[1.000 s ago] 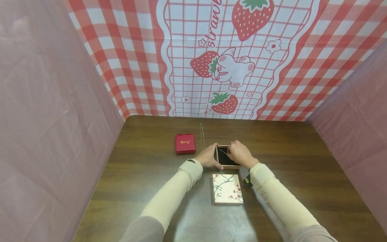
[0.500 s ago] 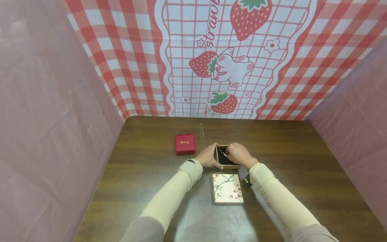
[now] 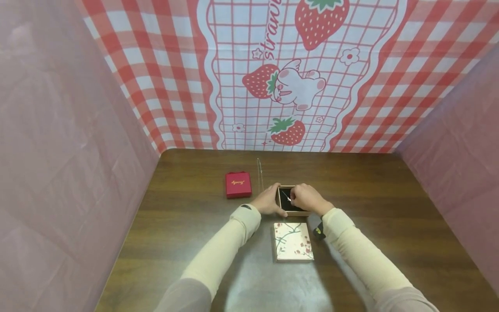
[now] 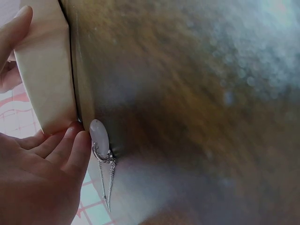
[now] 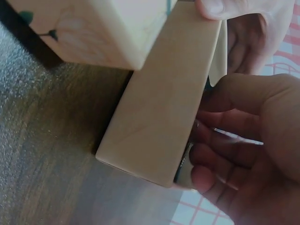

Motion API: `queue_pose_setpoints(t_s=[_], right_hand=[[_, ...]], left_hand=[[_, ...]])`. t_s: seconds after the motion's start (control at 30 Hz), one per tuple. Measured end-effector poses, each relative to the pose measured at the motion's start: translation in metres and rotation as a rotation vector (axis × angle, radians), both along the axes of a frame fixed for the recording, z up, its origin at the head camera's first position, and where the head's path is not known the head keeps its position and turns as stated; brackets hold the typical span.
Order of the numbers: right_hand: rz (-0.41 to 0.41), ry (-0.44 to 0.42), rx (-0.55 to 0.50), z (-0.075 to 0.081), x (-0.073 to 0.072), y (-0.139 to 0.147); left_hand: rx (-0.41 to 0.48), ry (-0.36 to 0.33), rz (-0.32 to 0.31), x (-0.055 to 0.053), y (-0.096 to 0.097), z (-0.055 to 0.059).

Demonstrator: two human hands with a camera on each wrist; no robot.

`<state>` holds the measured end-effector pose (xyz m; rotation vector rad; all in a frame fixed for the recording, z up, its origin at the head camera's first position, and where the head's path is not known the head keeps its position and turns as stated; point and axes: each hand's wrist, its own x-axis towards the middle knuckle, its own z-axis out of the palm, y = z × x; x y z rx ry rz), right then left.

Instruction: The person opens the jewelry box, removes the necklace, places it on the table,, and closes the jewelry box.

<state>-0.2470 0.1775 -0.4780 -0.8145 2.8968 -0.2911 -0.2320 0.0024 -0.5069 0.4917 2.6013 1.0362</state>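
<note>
A small tan-sided box (image 3: 298,213) with a black lining lies in front of both hands. My left hand (image 3: 268,201) grips its left side, thumb at the near corner and fingers at the far corner. Inside the box, the fingertips of my right hand (image 3: 309,198) pinch a fine silver chain (image 3: 286,196); part of it is hidden by the fingers. Just left of the box, another chain, a necklace (image 3: 260,173), lies stretched out on the table. Its pale oval pendant (image 4: 99,137) shows beside the left fingers in the left wrist view.
A flower-printed box lid (image 3: 293,242) lies in front of the open box. Further left sits a red jewelry box (image 3: 238,184) with gold lettering. The brown wooden table (image 3: 187,242) is bounded by a strawberry-print cloth (image 3: 187,86) behind and pinkish cloths at the sides.
My right hand has shifted slightly left inside the box, with the silver chain at its fingertips. The left hand has kept its place on the box.
</note>
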Motion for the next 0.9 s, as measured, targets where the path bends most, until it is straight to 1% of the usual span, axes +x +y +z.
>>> queue_pose_setpoints(t_s=[0.2, 0.33, 0.6, 0.8, 0.9], right_hand=[[-0.021, 0.001, 0.037, 0.004, 0.0, -0.001], [-0.022, 0.015, 0.035, 0.004, 0.0, -0.001], [-0.017, 0.03, -0.05, 0.005, 0.002, 0.001], [-0.016, 0.083, -0.132, 0.012, 0.006, 0.002], [-0.007, 0.097, -0.155, 0.017, 0.009, 0.002]], left_hand=[[-0.011, -0.004, 0.01, -0.001, 0.0, -0.001], [-0.023, -0.013, 0.01, -0.002, 0.0, -0.001], [0.006, -0.01, 0.006, -0.001, -0.001, -0.001], [0.008, -0.001, 0.0, -0.001, -0.001, -0.001], [0.004, 0.0, -0.003, -0.001, -0.001, -0.002]])
